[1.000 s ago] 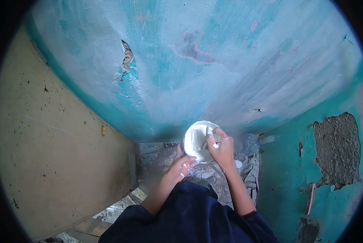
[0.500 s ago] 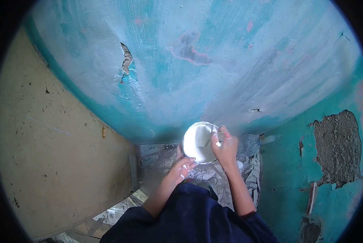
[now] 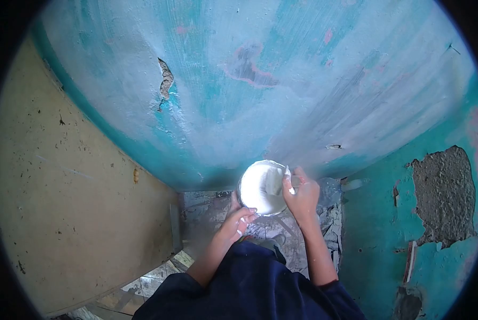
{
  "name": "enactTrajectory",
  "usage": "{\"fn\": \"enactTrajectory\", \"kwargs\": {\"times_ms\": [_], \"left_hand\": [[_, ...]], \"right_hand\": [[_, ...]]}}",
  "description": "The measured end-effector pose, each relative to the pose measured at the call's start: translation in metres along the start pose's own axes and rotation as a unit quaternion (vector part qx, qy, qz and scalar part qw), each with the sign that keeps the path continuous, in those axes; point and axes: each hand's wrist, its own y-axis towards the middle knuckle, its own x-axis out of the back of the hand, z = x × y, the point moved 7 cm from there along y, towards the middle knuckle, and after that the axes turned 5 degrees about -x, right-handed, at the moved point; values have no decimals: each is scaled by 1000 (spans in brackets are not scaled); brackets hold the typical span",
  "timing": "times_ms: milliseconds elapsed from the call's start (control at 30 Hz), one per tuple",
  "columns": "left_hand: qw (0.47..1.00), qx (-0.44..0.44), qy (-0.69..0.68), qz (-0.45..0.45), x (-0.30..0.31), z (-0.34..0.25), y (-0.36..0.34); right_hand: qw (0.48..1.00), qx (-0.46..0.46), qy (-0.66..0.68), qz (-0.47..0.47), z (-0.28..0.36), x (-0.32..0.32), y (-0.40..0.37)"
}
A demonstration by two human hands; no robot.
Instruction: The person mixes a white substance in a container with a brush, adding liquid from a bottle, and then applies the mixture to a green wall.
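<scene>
A round bucket (image 3: pixel 242 188) of white paint or putty hangs in front of my body, tilted towards me. My left hand (image 3: pixel 238 220) is wrapped round its lower left side, thumb over the rim, with white smears on the fingers. At the right rim my right hand (image 3: pixel 303 198) is closed round a small white-smeared tool (image 3: pixel 288 178). Its fingers hide most of the tool, so I cannot tell its kind. The white stuff lies thick on the left inside the bucket, and a greyer patch shows towards the right.
Ahead rises a turquoise wall (image 3: pixel 207 122) streaked with pale coating, with a chipped hole (image 3: pixel 166 80). On the right, another turquoise wall has a large bare plaster patch (image 3: pixel 445 197). A beige panel (image 3: pixel 84 202) stands on the left. Debris covers the floor (image 3: pixel 196 213); a clear plastic thing (image 3: pixel 330 191) lies near the corner.
My right hand has shifted slightly right and down, drawing the tool from inside the bucket to its right rim. My left hand and the bucket stay nearly in place.
</scene>
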Motion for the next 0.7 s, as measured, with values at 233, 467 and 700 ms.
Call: {"fn": "enactTrajectory", "kwargs": {"times_ms": [233,467,700], "left_hand": [[1000,2,1,-7,-8,-1,0],[1000,-13,-8,1,-4,-5,4],[999,34,-16,10,-9,5,2]], "right_hand": [[996,-7,75,45,6,-23,-9],[999,-2,-44,4,4,3,7],[997,32,59,40,11,-20,3]]}}
